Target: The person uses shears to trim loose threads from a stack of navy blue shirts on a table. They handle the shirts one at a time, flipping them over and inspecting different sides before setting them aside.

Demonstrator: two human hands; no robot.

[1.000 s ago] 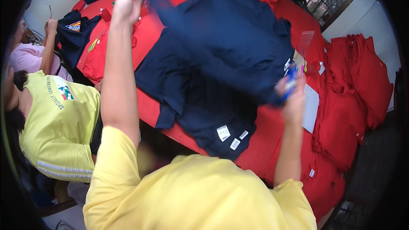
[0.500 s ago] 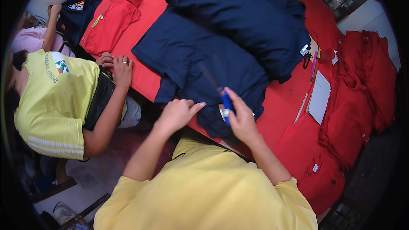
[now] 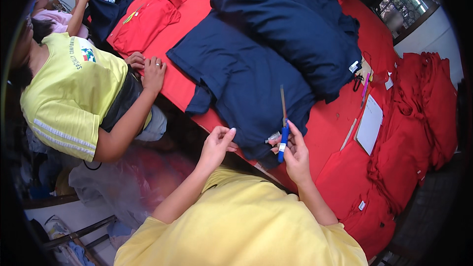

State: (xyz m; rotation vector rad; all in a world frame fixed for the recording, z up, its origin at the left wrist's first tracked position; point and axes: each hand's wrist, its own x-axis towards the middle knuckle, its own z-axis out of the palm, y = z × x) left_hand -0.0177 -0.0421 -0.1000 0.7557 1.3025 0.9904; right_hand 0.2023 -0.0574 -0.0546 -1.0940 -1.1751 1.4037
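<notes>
In my right hand (image 3: 297, 157) is a blue-handled tool (image 3: 284, 143) with a long, thin metal blade pointing away from me; its exact kind is unclear. Beneath the blade lies a dark navy garment (image 3: 256, 83), spread on the red-covered table. Beside my right fingers a small whitish tag (image 3: 272, 138) shows at the garment's near edge. My left hand (image 3: 217, 147) hovers by that edge, fingers loosely curled and thumb apart from them, with nothing visible in it. A thick folded pile of navy garments (image 3: 295, 29) lies just beyond.
Red garments (image 3: 414, 123) are heaped along the right, near a white notepad (image 3: 369, 124) and a pink pen (image 3: 365, 83). A co-worker in a yellow shirt (image 3: 74, 98) rests both hands on the table's left edge. More red clothing (image 3: 148, 24) lies farther left.
The tool has swung from leaning left to nearly upright, and my right hand has shifted slightly right and nearer. My left hand's thumb and fingers have curled. The whole view has shifted a little.
</notes>
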